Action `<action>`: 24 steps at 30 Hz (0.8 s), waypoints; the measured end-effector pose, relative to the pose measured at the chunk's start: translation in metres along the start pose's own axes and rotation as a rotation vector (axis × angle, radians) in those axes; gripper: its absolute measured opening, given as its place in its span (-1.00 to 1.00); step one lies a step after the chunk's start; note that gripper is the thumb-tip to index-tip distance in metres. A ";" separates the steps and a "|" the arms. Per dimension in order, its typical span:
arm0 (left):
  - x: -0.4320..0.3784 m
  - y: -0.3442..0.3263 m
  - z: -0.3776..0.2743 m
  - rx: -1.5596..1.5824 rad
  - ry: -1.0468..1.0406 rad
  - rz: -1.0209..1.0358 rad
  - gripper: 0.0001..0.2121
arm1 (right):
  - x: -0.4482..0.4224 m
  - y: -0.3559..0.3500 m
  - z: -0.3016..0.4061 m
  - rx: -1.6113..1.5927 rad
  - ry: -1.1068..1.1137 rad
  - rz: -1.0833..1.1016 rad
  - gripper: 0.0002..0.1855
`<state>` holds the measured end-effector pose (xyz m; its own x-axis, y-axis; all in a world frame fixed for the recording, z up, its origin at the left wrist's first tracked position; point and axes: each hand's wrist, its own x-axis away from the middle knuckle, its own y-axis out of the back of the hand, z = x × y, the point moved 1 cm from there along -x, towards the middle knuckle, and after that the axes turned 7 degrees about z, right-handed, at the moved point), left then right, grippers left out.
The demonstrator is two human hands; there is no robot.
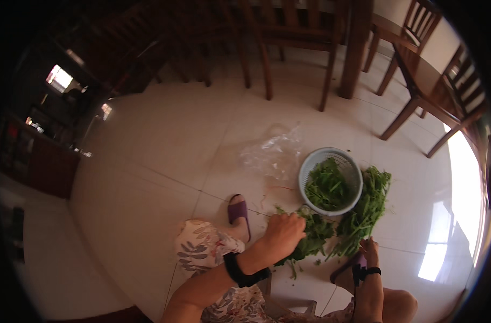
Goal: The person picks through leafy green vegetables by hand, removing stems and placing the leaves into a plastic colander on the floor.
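Observation:
My left hand point(285, 234), curled with the palm down, is over a loose pile of leafy greens point(316, 234) on the floor; whether it grips any is hidden. My right hand point(369, 248) is at the lower end of a long bundle of green stems point(370, 202), its fingers bent; their hold cannot be made out. Between the two heaps and farther from me stands a round grey-blue plastic colander point(352, 202) with leafy greens point(328, 183) inside.
A crumpled clear plastic bag point(273, 155) lies left of the colander, a thin red tie point(281, 187) near it. My purple slipper point(238, 210) is on the tiled floor. Wooden chairs point(298, 36) stand along the far side, more wooden seats point(423, 74) at the right.

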<state>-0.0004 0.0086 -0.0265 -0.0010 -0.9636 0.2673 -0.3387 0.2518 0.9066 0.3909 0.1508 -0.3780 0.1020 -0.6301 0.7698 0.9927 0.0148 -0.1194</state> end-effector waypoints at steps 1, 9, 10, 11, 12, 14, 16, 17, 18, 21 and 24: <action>-0.020 0.001 -0.011 0.037 -0.119 -0.056 -0.77 | -0.011 0.057 0.023 -0.065 0.073 0.120 -0.67; 0.004 -0.014 0.003 0.086 -0.043 -0.062 -0.79 | 0.046 -0.025 0.062 -0.062 0.276 0.246 -0.62; 0.001 -0.010 0.003 0.095 -0.037 -0.065 -0.80 | 0.048 -0.031 0.077 -0.036 0.304 0.268 -0.61; -0.001 -0.006 0.003 0.098 -0.029 -0.061 -0.80 | 0.052 -0.035 0.092 0.029 0.346 0.285 -0.60; -0.004 0.000 0.003 0.095 -0.016 -0.056 -0.81 | 0.061 -0.051 0.106 0.060 0.376 0.230 -0.61; -0.003 -0.007 0.005 0.110 0.006 -0.260 -0.87 | 0.080 -0.078 0.125 0.193 0.460 0.256 -0.59; -0.011 0.004 0.011 0.199 -0.007 -0.254 -0.83 | 0.111 -0.113 0.159 0.308 0.511 0.272 -0.61; -0.010 0.005 0.011 0.259 -0.015 -0.230 -0.81 | 0.142 -0.136 0.171 0.373 0.516 0.264 -0.61; -0.012 0.005 0.012 0.323 -0.017 -0.267 -0.81 | 0.176 -0.154 0.183 0.430 0.554 0.267 -0.59; -0.004 0.021 0.018 0.434 -0.013 -0.343 -0.83 | 0.236 -0.200 0.209 0.620 0.652 0.239 -0.67; 0.004 0.032 0.023 0.465 -0.028 -0.483 -0.82 | 0.270 -0.223 0.221 0.671 0.762 0.330 -0.72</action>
<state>-0.0329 0.0106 -0.0036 0.2302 -0.9620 -0.1469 -0.6774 -0.2668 0.6855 0.2110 0.1487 -0.0052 0.5359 -0.8328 0.1391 0.7793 0.5512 0.2980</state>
